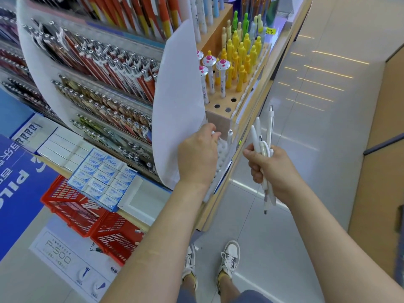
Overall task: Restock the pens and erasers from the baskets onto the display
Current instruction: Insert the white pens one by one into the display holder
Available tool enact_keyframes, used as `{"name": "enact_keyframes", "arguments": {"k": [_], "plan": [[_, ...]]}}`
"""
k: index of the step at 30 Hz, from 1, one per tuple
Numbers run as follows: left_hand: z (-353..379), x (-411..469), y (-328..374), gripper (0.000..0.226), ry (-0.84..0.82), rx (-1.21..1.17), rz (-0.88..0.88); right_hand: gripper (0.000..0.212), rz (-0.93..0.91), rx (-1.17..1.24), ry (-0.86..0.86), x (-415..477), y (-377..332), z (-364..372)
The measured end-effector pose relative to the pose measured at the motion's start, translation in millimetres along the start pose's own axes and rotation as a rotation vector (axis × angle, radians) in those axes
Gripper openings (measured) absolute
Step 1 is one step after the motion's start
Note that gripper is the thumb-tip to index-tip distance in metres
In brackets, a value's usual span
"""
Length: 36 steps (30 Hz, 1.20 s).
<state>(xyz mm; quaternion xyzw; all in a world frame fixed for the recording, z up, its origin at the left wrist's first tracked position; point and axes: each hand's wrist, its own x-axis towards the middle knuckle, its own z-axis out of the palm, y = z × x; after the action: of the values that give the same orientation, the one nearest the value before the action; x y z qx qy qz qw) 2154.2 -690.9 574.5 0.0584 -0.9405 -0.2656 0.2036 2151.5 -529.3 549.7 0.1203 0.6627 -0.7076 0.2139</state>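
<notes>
At the corner of the display [218,125], your left hand [197,153] curls its fingers over the white pen rack [222,150]; whether they hold anything, you cannot tell. Your right hand [273,169] grips a bundle of white pens [255,138]. Red baskets [87,213] sit on the floor.

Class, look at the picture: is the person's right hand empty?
No, the right hand grips a bundle of white pens.

2 red lattice baskets [65,200], white pens [265,149], blue-and-white erasers [102,171]
</notes>
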Motion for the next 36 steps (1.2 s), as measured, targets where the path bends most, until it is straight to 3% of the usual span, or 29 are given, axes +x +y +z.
{"name": "enact_keyframes", "arguments": {"k": [6,8,12,20,25,32,36], "plan": [[1,2,-1,0.008,-0.048,0.081,0.095,0.008,-0.004,0.014,-0.013,4,2,-2],[1,5,-1,0.009,-0.15,0.094,0.095,0.007,-0.004,0.035,-0.021,5,1,-1],[1,9,-1,0.037,-0.37,0.142,0.061,0.015,-0.022,0.081,0.001,11,0,1],[10,7,-4,0.017,-0.258,-0.049,-0.064,0.02,-0.093,0.014,0.064,27,-9,19],[9,8,-2,0.033,-0.221,-0.248,-0.092,0.024,-0.107,0.027,0.055,32,-10,17],[12,21,1,0.039,-0.255,-0.094,0.004,0.023,-0.115,0.032,0.049,31,-10,16],[14,25,4,0.025,-0.236,-0.049,0.004,0.023,-0.106,0.045,0.044,32,-10,16]]}}
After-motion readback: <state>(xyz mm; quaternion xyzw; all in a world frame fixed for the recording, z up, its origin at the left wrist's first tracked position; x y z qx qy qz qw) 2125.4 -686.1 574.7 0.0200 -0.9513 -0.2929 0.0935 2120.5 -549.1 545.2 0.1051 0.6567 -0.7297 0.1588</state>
